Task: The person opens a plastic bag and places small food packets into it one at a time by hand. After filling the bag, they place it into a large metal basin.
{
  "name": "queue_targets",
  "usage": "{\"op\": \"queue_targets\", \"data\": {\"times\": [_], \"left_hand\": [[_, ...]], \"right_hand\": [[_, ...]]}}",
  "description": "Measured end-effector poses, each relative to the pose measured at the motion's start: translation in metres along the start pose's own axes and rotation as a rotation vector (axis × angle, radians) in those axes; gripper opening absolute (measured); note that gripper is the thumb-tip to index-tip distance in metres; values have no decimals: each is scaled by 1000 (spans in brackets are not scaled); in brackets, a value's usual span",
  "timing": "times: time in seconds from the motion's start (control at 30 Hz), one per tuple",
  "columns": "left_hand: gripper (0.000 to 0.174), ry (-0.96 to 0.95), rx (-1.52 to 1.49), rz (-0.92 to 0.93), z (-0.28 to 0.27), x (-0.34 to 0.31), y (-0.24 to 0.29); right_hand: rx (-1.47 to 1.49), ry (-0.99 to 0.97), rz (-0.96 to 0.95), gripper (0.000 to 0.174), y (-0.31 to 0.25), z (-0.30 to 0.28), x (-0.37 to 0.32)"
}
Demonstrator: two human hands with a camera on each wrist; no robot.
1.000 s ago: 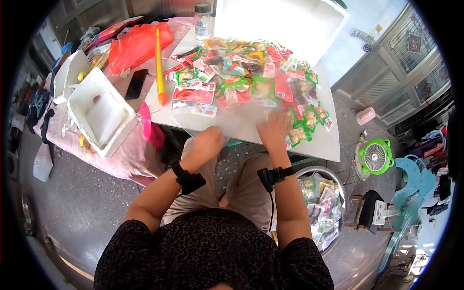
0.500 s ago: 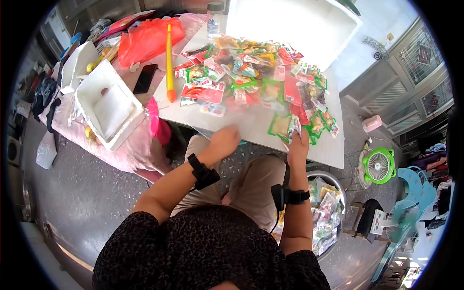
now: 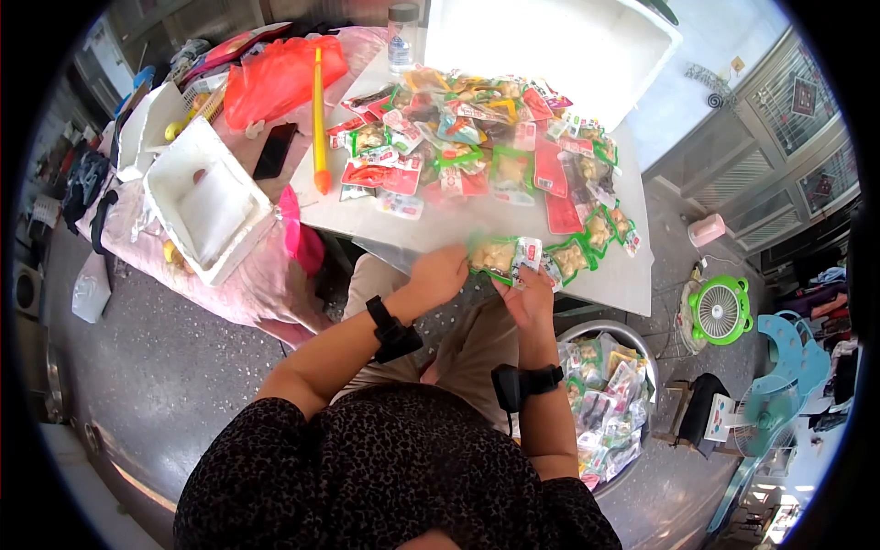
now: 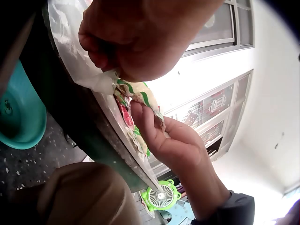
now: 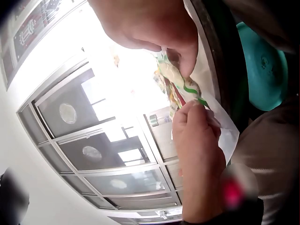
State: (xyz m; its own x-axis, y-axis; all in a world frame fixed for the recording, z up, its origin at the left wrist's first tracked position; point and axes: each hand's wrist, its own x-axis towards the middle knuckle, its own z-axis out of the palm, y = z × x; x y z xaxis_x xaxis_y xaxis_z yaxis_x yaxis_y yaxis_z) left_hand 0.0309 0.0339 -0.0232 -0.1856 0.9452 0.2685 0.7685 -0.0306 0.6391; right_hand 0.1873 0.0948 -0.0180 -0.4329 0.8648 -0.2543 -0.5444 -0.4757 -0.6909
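My left hand [image 3: 438, 278] is at the table's front edge, fingers curled round a clear plastic bag [image 4: 77, 61] that spreads beneath it. My right hand [image 3: 527, 298] pinches the white printed end of a green-edged food packet [image 3: 495, 258] with pale pieces inside. The packet's other end meets the left fingertips in the right wrist view. Just beyond the right hand, another green-edged packet [image 3: 570, 259] lies on the white table [image 3: 431, 229]. A heap of mixed snack packets [image 3: 458, 137] covers the table's far half.
Behind the heap stands a large white foam box [image 3: 550, 46], with a jar [image 3: 401, 41] beside it. A yellow stick [image 3: 319, 119] lies along the left side. Below right, a metal basin [image 3: 653, 367] holds more packets. A small foam box [image 3: 165, 197] sits on pink cloth.
The right hand picked up a green-edged packet from the table's front right and brought it left to the left hand. The left hand shifted slightly rightward, keeping the clear bag.
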Motion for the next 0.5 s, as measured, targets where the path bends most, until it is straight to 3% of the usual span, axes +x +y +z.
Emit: {"op": "queue_targets", "data": {"times": [0.13,0.23,0.33,0.5], "left_hand": [[12,-43,38,-10,-4,3,10],[11,-66,61,-28,-4,4,9],[11,-58,62,-25,-7,2,6],[13,-29,52,46,-7,-2,8]], "right_hand": [[71,33,49,28,27,12,3],[-463,108,134,24,22,18,-4],[-759,28,142,19,5,-10,7],[-609,20,157,15,16,-10,3]]}}
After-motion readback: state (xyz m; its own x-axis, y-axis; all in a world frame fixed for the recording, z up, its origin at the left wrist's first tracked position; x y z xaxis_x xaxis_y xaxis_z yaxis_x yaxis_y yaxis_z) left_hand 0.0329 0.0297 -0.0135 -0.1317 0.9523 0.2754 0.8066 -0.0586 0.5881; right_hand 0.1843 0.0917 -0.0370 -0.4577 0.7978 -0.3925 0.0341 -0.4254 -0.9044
